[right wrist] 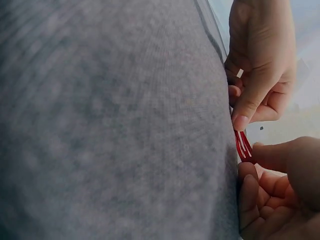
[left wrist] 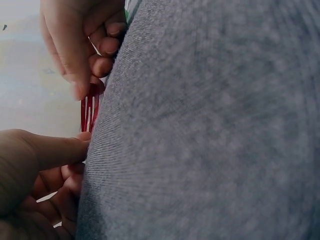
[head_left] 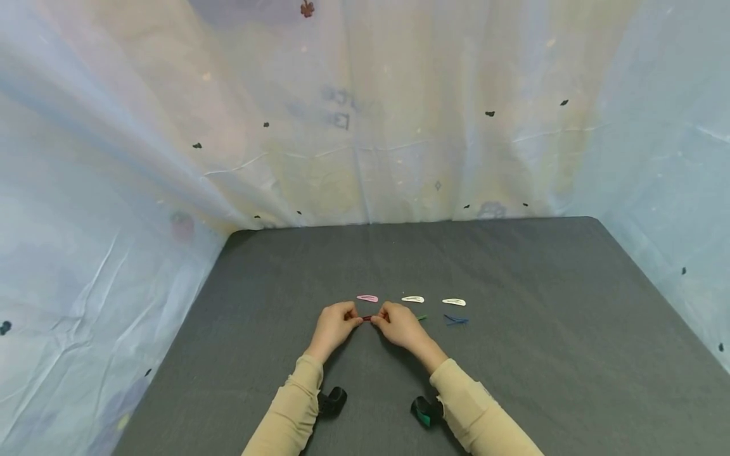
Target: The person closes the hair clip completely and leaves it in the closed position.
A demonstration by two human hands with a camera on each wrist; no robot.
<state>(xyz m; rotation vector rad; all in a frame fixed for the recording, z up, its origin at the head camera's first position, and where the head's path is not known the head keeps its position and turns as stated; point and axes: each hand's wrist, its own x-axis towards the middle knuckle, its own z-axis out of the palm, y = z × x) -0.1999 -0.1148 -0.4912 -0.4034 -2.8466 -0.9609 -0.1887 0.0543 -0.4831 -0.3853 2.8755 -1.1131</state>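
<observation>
A red snap hair clip (head_left: 367,318) is stretched between the two hands, just above or on the grey tabletop. My left hand (head_left: 335,327) pinches one end between thumb and fingers. The other end is pinched the same way by my right hand (head_left: 401,325). In the left wrist view the slotted middle of the red hair clip (left wrist: 90,107) shows between the fingertips; the right wrist view has the red hair clip (right wrist: 243,145) too. Beyond the hands lies a pink hair clip (head_left: 367,298). Something thin and green (head_left: 422,317) is mostly hidden behind the right hand.
Two cream hair clips (head_left: 413,299) lie in line with the pink one, to its right. Below the rightmost are thin blue pieces (head_left: 456,320), crossing each other. The dark grey table (head_left: 542,380) meets a pale patterned curtain (head_left: 399,126) at its back edge.
</observation>
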